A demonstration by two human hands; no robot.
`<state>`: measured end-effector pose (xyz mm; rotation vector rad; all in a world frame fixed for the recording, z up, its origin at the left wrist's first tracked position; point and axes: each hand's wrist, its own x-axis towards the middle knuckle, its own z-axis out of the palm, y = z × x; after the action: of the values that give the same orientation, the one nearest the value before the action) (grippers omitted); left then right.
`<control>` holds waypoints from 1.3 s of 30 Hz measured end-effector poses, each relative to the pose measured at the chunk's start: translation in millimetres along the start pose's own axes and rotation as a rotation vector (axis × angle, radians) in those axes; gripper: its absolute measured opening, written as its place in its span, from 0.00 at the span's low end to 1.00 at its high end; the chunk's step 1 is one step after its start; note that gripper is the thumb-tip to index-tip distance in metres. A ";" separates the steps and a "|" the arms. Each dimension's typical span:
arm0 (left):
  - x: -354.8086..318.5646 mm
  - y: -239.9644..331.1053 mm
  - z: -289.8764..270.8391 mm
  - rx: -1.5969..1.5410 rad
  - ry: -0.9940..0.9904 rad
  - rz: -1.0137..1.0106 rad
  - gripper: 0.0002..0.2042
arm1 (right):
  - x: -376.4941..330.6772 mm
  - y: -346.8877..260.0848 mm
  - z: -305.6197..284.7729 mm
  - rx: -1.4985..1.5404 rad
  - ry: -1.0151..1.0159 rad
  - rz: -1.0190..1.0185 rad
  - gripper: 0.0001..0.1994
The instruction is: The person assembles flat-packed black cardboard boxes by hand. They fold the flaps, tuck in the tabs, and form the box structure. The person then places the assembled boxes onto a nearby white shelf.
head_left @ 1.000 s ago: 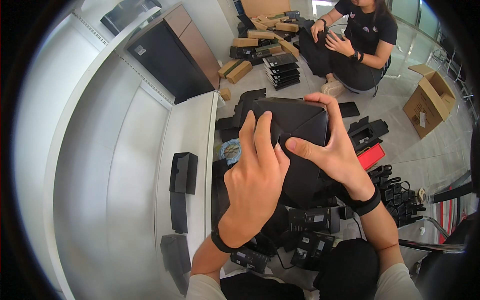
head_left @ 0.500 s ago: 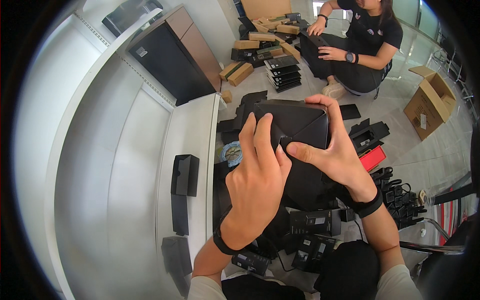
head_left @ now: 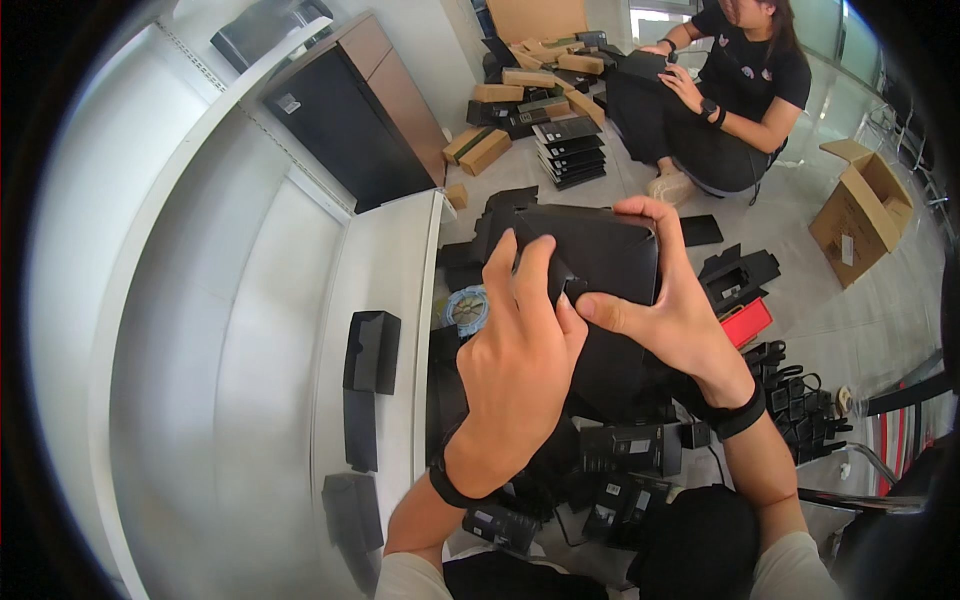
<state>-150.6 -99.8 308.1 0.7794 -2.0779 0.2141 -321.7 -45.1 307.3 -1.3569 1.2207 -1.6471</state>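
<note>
Both of my hands hold a black cardboard box (head_left: 610, 245) in front of me, its folded end turned up. My left hand (head_left: 520, 365) grips its left side, with fingers bent over the top and the thumb at a small notch in the folded edge. Around the right side wraps my right hand (head_left: 685, 325), index finger on the far corner and thumb pressing beside the same notch. What the box contains is hidden. Below my hands lie several black printed boxes (head_left: 622, 448) on the floor near my legs.
An opened black box (head_left: 373, 350) stands on the white shelf (head_left: 385, 250) at left. Right are a red box (head_left: 745, 322), black adapters with cables (head_left: 800, 405) and an open carton (head_left: 845, 225). Beyond, another person (head_left: 750, 85) sits beside stacked black boxes (head_left: 570, 150) and brown boxes (head_left: 485, 150).
The creased top of my box looks flatter, while both hands keep nearly the same grip. The other person's hands and the dark object they handle have shifted. My view has moved slightly.
</note>
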 end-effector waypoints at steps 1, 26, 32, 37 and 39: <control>0.2 -0.3 -0.8 -0.001 -0.006 -0.003 0.26 | 0.3 -0.6 0.0 -0.001 -0.003 -0.002 0.45; 1.9 -0.2 -8.5 -0.372 -0.128 -0.065 0.33 | 1.8 15.8 -12.1 0.042 0.076 0.026 0.45; -1.9 -23.6 -12.7 -0.855 -0.398 -0.313 0.43 | -0.5 1.2 -24.3 0.327 0.049 0.166 0.46; -6.6 -44.0 10.1 -1.120 -0.642 -0.355 0.53 | 4.1 17.0 -24.5 0.202 0.064 0.066 0.46; -7.7 -51.4 14.7 -1.069 -0.737 -0.308 0.61 | 3.7 11.1 -26.1 0.244 0.076 0.114 0.46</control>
<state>-126.5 -143.0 286.4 0.4880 -2.2194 -1.4238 -348.7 -45.9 297.5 -1.0655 1.0774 -1.7164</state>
